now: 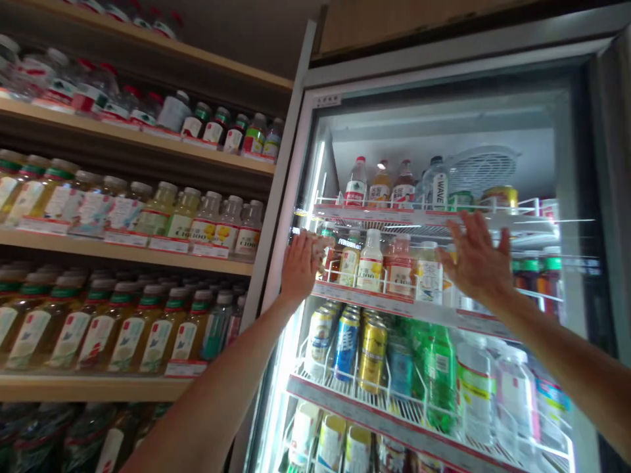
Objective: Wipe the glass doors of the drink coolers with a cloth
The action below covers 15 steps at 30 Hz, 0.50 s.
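My left hand (296,264) is raised to the left side of the glass door (444,112) of a drinks cooler. Its fingers lie together over a pale crumpled cloth (321,252), which seems pressed to the glass. My right hand (476,257) is up at the right part of the door, with fingers spread and nothing in it. Whether its palm touches the glass, I cannot tell. Behind the door, between the hands, juice bottles (369,259) stand on a wire shelf.
Inside the cooler, a lower shelf carries cans (373,355) and a green bottle (440,374). The grey door frame (296,164) runs up its left side. Further left, wooden shelves (123,244) hold rows of bottled drinks (138,335). A wooden panel (419,26) lies above the cooler.
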Each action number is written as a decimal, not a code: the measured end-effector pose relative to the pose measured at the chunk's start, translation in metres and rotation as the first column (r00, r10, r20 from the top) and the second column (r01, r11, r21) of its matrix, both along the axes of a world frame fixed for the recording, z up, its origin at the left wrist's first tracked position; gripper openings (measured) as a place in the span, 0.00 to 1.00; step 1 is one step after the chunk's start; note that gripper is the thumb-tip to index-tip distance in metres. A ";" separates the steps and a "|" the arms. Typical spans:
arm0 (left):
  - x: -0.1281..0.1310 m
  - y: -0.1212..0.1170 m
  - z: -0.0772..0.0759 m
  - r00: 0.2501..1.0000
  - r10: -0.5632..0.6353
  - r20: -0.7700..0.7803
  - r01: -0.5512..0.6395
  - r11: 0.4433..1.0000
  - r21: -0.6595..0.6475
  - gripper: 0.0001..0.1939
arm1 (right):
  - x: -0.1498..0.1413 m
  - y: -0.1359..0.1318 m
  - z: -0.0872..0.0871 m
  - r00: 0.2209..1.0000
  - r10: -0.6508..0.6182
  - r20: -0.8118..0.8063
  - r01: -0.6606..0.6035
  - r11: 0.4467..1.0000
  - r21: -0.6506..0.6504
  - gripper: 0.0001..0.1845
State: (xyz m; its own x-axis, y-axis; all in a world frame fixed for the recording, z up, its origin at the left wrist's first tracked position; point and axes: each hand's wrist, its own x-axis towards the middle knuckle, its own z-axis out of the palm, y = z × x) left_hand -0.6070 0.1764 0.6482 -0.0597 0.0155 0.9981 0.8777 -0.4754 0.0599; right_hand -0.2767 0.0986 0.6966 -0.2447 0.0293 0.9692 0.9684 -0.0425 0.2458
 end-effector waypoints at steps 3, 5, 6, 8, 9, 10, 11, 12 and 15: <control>0.004 -0.002 0.007 0.992 0.047 0.114 -0.047 0.999 -0.005 0.25 | 0.053 -0.008 -0.020 0.996 -0.039 -0.076 0.045 0.995 0.085 0.35; 0.022 -0.009 -0.020 0.998 0.041 0.047 -0.042 0.999 0.013 0.24 | 0.063 -0.009 -0.043 0.998 -0.024 -0.052 0.030 0.994 0.101 0.37; 0.032 -0.013 -0.044 0.999 0.026 -0.034 -0.025 0.999 0.033 0.24 | 0.064 -0.008 -0.055 0.999 -0.014 -0.039 0.018 0.996 0.091 0.37; 0.047 -0.020 -0.103 0.983 -0.001 -0.181 0.013 0.998 0.067 0.26 | 0.060 -0.008 -0.074 1.000 -0.001 -0.019 0.002 0.999 0.051 0.35; 0.049 -0.024 -0.132 0.966 -0.016 -0.259 0.038 0.996 0.081 0.27 | 0.058 -0.008 -0.081 1.000 0.005 -0.008 -0.005 0.999 0.049 0.34; 0.047 -0.026 -0.157 0.953 -0.023 -0.303 0.047 0.996 0.072 0.28 | 0.057 -0.008 -0.085 1.000 0.009 0.006 -0.009 0.999 0.053 0.34; 0.041 -0.027 -0.176 0.957 -0.010 -0.291 0.024 0.999 0.044 0.28 | 0.057 -0.008 -0.087 1.000 0.011 0.012 -0.012 0.998 0.063 0.33; 0.034 -0.027 -0.189 0.970 0.010 -0.242 -0.006 1.000 0.018 0.28 | 0.057 -0.007 -0.087 1.000 0.012 0.010 -0.013 0.998 0.069 0.33; 0.023 -0.028 -0.194 0.994 0.089 0.057 -0.086 0.994 -0.061 0.27 | 0.059 -0.006 -0.085 1.000 0.016 -0.017 -0.015 0.998 0.060 0.32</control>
